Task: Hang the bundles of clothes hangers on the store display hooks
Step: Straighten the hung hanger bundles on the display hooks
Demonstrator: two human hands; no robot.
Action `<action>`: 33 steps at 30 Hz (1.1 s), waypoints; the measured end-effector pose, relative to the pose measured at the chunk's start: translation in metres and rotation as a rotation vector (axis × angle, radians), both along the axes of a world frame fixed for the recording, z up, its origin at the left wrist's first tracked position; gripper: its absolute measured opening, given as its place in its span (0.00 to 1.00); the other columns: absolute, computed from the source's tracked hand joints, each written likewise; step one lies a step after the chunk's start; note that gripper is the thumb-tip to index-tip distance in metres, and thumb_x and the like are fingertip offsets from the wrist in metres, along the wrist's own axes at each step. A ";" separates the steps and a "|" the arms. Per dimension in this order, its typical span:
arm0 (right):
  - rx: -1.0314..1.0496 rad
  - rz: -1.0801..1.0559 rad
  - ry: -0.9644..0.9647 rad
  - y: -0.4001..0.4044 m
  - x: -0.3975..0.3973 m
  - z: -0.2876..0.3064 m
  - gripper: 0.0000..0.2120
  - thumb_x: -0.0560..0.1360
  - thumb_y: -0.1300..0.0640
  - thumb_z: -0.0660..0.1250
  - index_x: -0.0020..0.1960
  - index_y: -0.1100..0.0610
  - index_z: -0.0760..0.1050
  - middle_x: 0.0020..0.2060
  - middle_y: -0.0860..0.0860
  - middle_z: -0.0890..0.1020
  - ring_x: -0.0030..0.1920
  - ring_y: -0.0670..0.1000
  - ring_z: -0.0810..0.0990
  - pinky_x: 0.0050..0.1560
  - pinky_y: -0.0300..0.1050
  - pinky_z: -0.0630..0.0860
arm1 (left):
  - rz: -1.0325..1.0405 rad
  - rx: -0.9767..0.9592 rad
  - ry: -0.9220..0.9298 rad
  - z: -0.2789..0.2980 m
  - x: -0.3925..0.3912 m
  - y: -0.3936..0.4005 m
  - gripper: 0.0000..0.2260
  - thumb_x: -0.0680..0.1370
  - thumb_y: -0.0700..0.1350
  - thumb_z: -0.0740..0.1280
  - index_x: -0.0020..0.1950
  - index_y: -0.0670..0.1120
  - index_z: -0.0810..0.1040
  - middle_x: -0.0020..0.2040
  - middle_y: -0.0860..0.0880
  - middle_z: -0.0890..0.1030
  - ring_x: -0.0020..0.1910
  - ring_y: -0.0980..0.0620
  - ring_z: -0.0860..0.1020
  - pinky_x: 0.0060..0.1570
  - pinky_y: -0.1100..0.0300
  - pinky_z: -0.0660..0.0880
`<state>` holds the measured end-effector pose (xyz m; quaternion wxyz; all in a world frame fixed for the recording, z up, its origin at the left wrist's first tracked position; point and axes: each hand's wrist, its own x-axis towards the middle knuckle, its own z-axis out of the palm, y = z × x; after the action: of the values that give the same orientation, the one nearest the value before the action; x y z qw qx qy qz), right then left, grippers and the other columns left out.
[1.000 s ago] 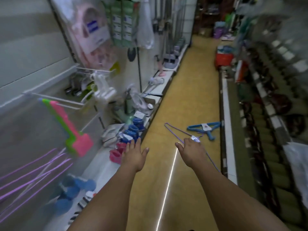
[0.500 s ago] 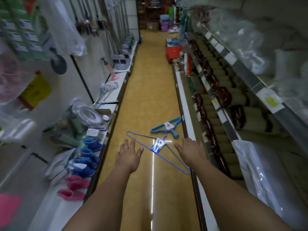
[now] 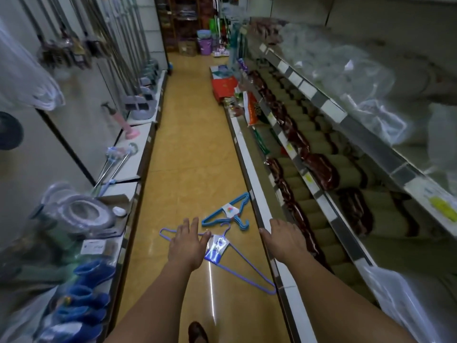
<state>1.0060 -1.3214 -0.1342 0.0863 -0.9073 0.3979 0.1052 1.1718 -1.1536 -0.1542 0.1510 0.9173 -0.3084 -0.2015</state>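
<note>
Purple wire-hanger bundle [image 3: 223, 262]: flat on the yellow floor [image 3: 188, 154], directly beyond and below both hands; its paper label [image 3: 217, 247] sits just right of the left hand.
Long axis: a diagonal, from the far corner hidden behind the left hand to the near corner by the base of the right-hand shelf [image 3: 279, 243].
Left hand [image 3: 188, 243]: fingers spread and straight, gripping nothing, overlapping the bundle's far-left part (clearly the nearer hand, by my judgement).
Right hand [image 3: 284, 237]: relaxed, empty, off to the bundle's right, apart from it.
Blue plastic-hanger bundle [image 3: 228, 214]: farther out, beyond the gap between the hands.
</note>
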 end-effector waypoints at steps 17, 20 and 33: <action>0.132 -0.066 0.047 -0.125 0.168 -0.121 0.22 0.81 0.42 0.49 0.61 0.58 0.70 0.57 0.55 0.76 0.56 0.55 0.75 0.56 0.48 0.69 | -0.088 0.180 0.108 -0.142 0.163 -0.093 0.28 0.82 0.59 0.49 0.79 0.49 0.48 0.79 0.48 0.50 0.78 0.48 0.51 0.73 0.50 0.58; 0.144 -0.056 0.018 -0.150 0.188 -0.176 0.22 0.81 0.42 0.50 0.62 0.58 0.70 0.58 0.55 0.76 0.56 0.54 0.75 0.56 0.48 0.70 | -0.080 0.208 0.115 -0.196 0.173 -0.116 0.29 0.82 0.59 0.49 0.79 0.47 0.49 0.79 0.48 0.49 0.78 0.49 0.50 0.74 0.51 0.56; 0.157 0.021 0.106 -0.210 0.249 -0.516 0.26 0.81 0.41 0.48 0.70 0.57 0.66 0.64 0.55 0.74 0.61 0.55 0.74 0.61 0.50 0.71 | -0.120 0.290 0.173 -0.532 0.209 -0.195 0.29 0.82 0.60 0.48 0.79 0.46 0.51 0.79 0.49 0.49 0.78 0.50 0.49 0.74 0.50 0.54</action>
<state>1.2547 -1.5315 -0.6500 0.1350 -0.8950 0.3830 0.1846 1.3808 -1.3488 -0.6866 0.0310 0.8886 -0.3162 -0.3308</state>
